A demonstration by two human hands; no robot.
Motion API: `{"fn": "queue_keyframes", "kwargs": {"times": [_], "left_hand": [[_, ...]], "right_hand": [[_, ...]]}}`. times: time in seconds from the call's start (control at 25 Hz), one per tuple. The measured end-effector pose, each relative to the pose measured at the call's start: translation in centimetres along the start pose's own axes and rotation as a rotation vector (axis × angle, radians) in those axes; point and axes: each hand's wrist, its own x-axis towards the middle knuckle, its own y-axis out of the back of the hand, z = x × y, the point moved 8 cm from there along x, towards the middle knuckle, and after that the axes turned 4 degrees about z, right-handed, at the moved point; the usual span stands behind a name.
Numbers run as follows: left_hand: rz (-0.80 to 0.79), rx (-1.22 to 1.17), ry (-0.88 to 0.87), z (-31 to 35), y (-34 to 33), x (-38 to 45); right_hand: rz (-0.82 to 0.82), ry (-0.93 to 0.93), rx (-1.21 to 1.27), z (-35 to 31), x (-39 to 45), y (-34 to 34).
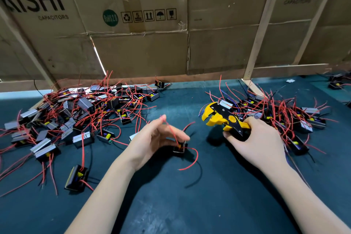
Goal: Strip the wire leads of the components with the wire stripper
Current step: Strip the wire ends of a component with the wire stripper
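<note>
Box lettering: I read "AiSHi" over "CAPACITORS" printed in black on the cardboard wall point(140, 24) at far left, and the same brand again at upper right, where the smaller word was too blurred for me to make out.
Round sticker: a green disc point(110, 17) on the cardboard read "RoHS 2.0".
Handling marks: beside the sticker I saw a row of black boxed symbols point(148, 15), a recycling sign, a stacking mark with "5", up arrows, an umbrella and a glass.
Left hand: my left hand point(152, 140) lay palm up above the green mat point(171, 205), fingers loosely spread; a red lead point(171, 131) ran up to its fingertips, but motion blur kept me from telling whether they pinched it.
Component in play: a small black component point(179, 149) sat just beside the left fingers, its other red lead curling toward me across the mat.
Right hand: my right hand point(256, 142) was clenched around the handles of the wire stripper point(224, 118), wrist low over the mat.
Stripper: yellow and black, its jaws stood apart and pointed left toward the left hand, clear of the lead.
Left pile: a heap of components with red leads point(76, 116) lay at the left of the mat.
Right pile: a second heap point(284, 116) lay behind the right hand.
</note>
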Motion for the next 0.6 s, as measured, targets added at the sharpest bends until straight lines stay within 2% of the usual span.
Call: {"fn": "queue_keyframes", "kwargs": {"times": [0.12,0.32,0.36,0.44,0.52,0.6], "left_hand": [[-0.108,0.277,0.002,-0.3,-1.1,-0.6],[-0.059,0.789,-0.168,0.6,-1.9,-1.1],[-0.045,0.807,-0.182,0.8,-2.0,-1.2],[0.016,0.650,-0.188,1.2,-1.9,-1.0],[0.247,0.433,-0.193,1.4,-0.1,-0.4],[0.500,0.407,-0.215,1.4,1.7,-0.3]], "right_hand": [[-0.023,-0.005,0.005,-0.1,-0.1,0.0],[-0.039,-0.003,-0.024,0.0,0.0,-0.2],[-0.039,-0.003,-0.024,0.0,0.0,-0.2],[-0.036,-0.002,-0.022,0.1,0.0,-0.2],[-0.030,-0.001,-0.014,0.0,0.2,-0.2],[-0.025,0.000,-0.007,0.0,0.2,-0.2]]}}
